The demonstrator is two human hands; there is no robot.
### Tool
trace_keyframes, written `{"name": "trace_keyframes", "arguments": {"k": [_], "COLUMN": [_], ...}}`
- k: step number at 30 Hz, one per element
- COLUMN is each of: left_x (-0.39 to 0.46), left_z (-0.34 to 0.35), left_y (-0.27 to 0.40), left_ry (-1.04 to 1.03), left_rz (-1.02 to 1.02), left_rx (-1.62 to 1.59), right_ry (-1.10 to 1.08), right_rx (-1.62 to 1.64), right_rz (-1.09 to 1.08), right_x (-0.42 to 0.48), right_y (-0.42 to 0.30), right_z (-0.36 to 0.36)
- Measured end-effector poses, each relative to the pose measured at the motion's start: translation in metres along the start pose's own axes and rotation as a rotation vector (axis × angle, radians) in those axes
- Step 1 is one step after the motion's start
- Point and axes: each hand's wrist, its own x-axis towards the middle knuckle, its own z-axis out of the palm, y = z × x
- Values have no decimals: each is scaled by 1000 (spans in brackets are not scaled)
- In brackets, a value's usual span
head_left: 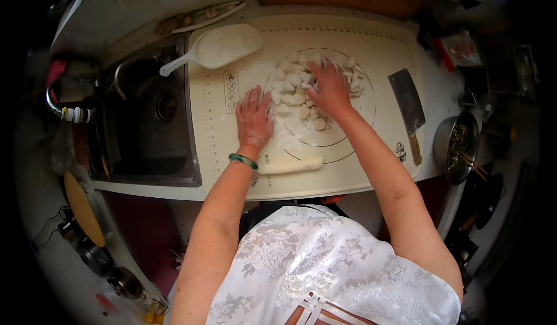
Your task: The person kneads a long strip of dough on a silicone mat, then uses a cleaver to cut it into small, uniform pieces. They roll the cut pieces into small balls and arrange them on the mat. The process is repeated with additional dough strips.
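Observation:
Many small floured dough pieces (pixel 289 85) lie in a loose pile within the printed circles of a cream pastry mat (pixel 383 151). My right hand (pixel 330 85) rests on top of the pile, fingers spread among the pieces, some of which it hides. To the left of the pile, my left hand (pixel 254 118) lies palm down on the mat with its fingers a little apart, holding nothing. Flour dusts both hands. Nearer to me, a smooth dough roll (pixel 296 166) lies crosswise, its left end close to my left wrist.
A white scoop of flour (pixel 230 46) sits at the mat's back left, its handle over the sink (pixel 148 146). At right lie a cleaver (pixel 408 103) and a metal bowl (pixel 441 144) of chopped filling with chopsticks (pixel 476 167). Scallions (pixel 213 14) lie behind.

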Motion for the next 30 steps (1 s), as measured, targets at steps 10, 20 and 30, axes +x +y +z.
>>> {"name": "trace_keyframes", "arguments": {"k": [10,20,30], "left_x": [3,1,2], "left_z": [-3,-2,1], "left_y": [1,2,0], "left_ry": [-8,17,10], "left_rz": [14,12,23], "left_rx": [8,-5,2], "right_ry": [-150,-139,10], "right_rx": [7,-34,8], "right_rz": [-236,-312,-42], "right_x": [33,-82,-49], "right_y": [-10,-16,42], "right_z": [14,-3,-10]}}
